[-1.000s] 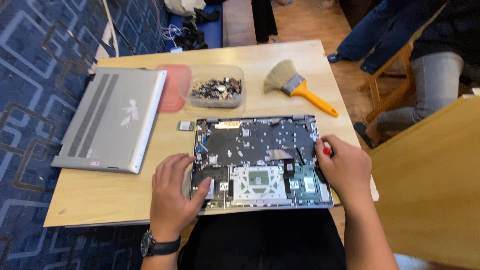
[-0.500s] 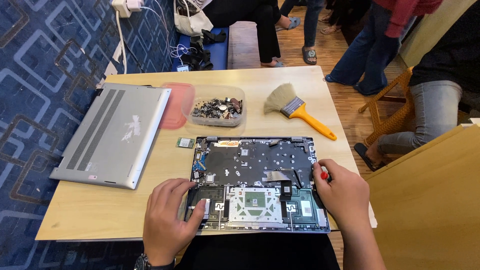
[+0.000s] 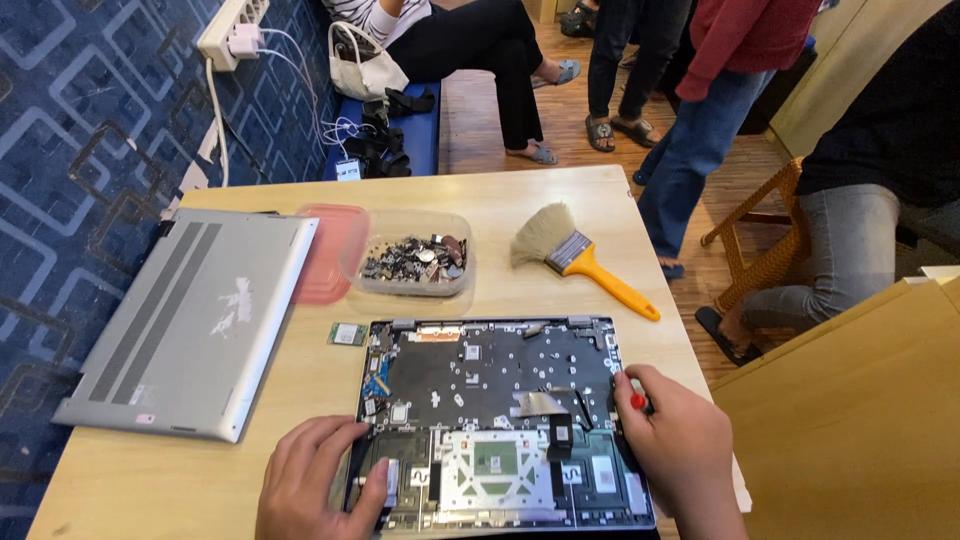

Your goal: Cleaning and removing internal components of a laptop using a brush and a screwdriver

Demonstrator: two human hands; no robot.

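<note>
On a wooden table (image 3: 150,480) in a busy room, the right hand (image 3: 680,450) grips a red-handled screwdriver (image 3: 637,400) at an opened laptop (image 3: 495,420) — the left hand (image 3: 320,480), flat and open, steadies its edge; a tub of screws (image 3: 415,265) sits just behind.

The right hand (image 3: 680,455) hides most of the red-handled tool (image 3: 637,401).

Blue patterned wall (image 3: 90,130), wooden floor (image 3: 580,100) — a blue bench (image 3: 420,150), wicker chair (image 3: 770,240)

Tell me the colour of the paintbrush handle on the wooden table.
Orange-yellow, on the flat pale-bristled paintbrush; clearest in the head view.
</note>
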